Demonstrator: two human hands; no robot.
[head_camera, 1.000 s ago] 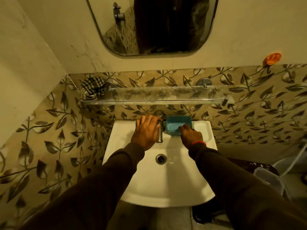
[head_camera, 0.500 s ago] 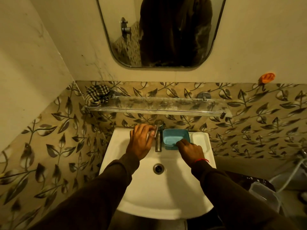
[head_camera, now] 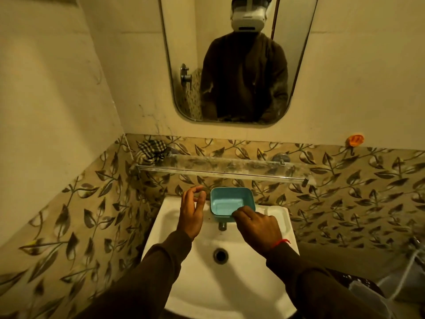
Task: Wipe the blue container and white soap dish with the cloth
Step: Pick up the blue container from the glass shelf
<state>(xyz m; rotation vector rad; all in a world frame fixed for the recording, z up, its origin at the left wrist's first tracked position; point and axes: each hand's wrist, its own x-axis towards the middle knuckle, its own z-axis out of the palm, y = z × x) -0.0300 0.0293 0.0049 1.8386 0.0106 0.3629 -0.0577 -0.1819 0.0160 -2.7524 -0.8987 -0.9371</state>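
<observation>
The blue container (head_camera: pixel 230 201) is lifted above the back of the white sink (head_camera: pixel 220 279), over the tap (head_camera: pixel 222 226). My right hand (head_camera: pixel 256 229) pinches its near right rim. My left hand (head_camera: pixel 192 210) hovers just left of the container with relaxed fingers and holds nothing. A checked cloth (head_camera: pixel 150 151) lies bunched at the left end of the glass shelf (head_camera: pixel 230 168). The white soap dish (head_camera: pixel 274 211) sits moulded at the sink's back right, partly behind my right hand.
A mirror (head_camera: pixel 234 58) hangs above the shelf. An orange hook (head_camera: pixel 355 139) sticks to the wall at the right. The drain (head_camera: pixel 220 254) is in the middle of the basin. A clear plastic tub (head_camera: pixel 368 293) and a hose stand on the floor at the lower right.
My right hand has raised the blue container off the sink ledge. My left hand has let go of the tap and lifted beside the container. The camera has tilted upward.
</observation>
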